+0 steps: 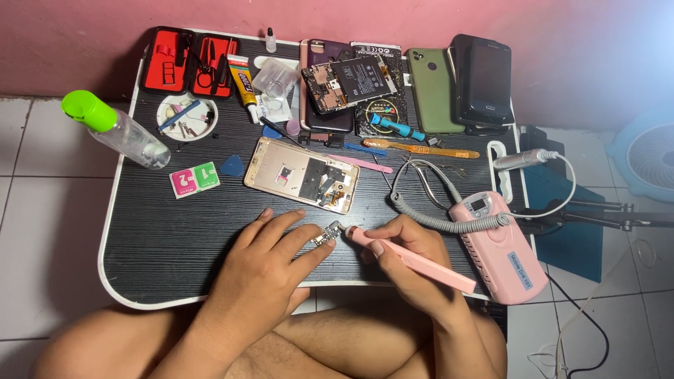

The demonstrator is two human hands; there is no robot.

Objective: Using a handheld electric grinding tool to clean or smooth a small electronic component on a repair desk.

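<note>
Two hands at the near edge of the tabletop (175, 238): we log the left hand (270, 263), fingers spread flat, fingertips pinning a small metal part (327, 234) against the dark surface; the right hand (407, 263) is closed in a pen grip around a pink rotary tool (414, 261), its tip touching that part. A grey coiled cord (442, 223) runs from the tool to a pink control unit (502, 245) just right of the hand. Beyond the hands lies a gold phone frame (302, 174), opened. Farther back we note a phone with exposed battery (351, 81), a green phone (432, 90), a red tool case (186, 62), a glue tube (243, 85) and a green-capped spray bottle (116, 128).
</note>
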